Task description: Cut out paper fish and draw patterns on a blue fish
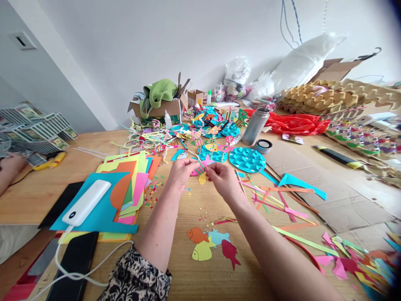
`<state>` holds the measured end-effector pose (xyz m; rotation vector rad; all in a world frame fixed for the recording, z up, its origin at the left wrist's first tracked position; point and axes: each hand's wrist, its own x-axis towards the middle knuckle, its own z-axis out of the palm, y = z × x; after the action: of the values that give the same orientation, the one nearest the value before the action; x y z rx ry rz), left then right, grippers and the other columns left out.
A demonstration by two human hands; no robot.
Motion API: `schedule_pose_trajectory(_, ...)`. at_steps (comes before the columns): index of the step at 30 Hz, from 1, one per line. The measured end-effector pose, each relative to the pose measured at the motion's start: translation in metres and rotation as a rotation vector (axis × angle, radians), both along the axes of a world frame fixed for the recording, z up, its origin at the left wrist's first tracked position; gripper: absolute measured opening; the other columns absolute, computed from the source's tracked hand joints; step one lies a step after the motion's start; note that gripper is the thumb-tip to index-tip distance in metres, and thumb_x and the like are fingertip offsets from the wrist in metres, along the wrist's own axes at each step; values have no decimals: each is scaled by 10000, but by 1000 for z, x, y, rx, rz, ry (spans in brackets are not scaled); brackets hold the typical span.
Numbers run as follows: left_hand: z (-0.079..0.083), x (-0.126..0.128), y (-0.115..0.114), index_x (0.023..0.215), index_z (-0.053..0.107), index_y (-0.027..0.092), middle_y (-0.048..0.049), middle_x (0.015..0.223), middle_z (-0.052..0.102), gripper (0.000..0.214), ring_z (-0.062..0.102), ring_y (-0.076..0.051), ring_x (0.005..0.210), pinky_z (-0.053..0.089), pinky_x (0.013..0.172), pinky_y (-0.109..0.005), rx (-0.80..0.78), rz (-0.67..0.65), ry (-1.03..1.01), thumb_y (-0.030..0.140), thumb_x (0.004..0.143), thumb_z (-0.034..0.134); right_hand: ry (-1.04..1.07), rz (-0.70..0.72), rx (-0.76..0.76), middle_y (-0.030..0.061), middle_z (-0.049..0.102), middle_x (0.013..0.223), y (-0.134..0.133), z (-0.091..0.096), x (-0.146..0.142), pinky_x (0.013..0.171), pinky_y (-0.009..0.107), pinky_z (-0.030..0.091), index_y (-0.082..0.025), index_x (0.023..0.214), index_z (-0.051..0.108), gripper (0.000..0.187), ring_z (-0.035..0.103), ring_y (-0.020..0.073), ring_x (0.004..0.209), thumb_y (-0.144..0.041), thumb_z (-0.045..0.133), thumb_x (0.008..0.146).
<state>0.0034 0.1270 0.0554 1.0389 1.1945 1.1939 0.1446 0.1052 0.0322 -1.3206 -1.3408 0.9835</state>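
A pink paper fish with green stripes [198, 169] is pinched between my two hands above the table. My left hand [183, 172] grips its left side, and the fingers of my right hand [223, 177] close on its right side. Just below it, by my right fingertips, shows a small yellow paper fish [202, 179]; whether it is attached I cannot tell. Nearer me on the wood lie an orange fish [197, 235], a light blue fish [222, 237], a yellow-green fish [202, 251] and a red fish [230, 253]. Beyond my hands is a scalloped blue disc [246, 159].
Left are stacked coloured sheets [103, 192] under a white power bank [87, 202] with a cable. A metal flask [255, 126] stands behind its lid [263, 145]. Paper strips [282, 205] and cardboard [338, 184] lie right. Another person's hand [12, 165] is far left.
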Motion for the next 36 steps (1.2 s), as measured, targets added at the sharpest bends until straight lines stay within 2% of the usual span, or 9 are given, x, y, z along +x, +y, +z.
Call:
schedule_pose_trajectory(10,0,3,1,621,708,172,38,527,557,199,459,-96,531,358,534,-224,36,39,60,341,525,746,14,24,-6,5,542,603,-2,3,0,557,289,414,-200,678,551,273,489,145,557,-456,553,775)
schedule_pose_trajectory(18,3,3,-1,617,702,178,40,518,550,158,470,-100,521,354,521,-221,66,34,83,320,555,731,-14,13,-16,6,554,623,-3,6,-1,534,275,382,-193,718,567,351,494,142,565,-540,590,761)
schedule_pose_trajectory(27,-1,2,-1,622,689,161,24,542,577,209,501,-98,515,407,536,-223,22,-73,77,350,566,758,-50,10,-4,5,538,586,-3,6,0,504,265,315,-188,676,549,318,445,126,541,-493,576,764)
schedule_pose_trajectory(36,0,1,-2,582,684,166,27,514,556,174,446,-88,503,320,505,-214,45,-116,102,330,579,742,-15,30,-29,-15,523,552,-4,8,0,487,255,282,-185,647,558,318,412,108,509,-485,614,733)
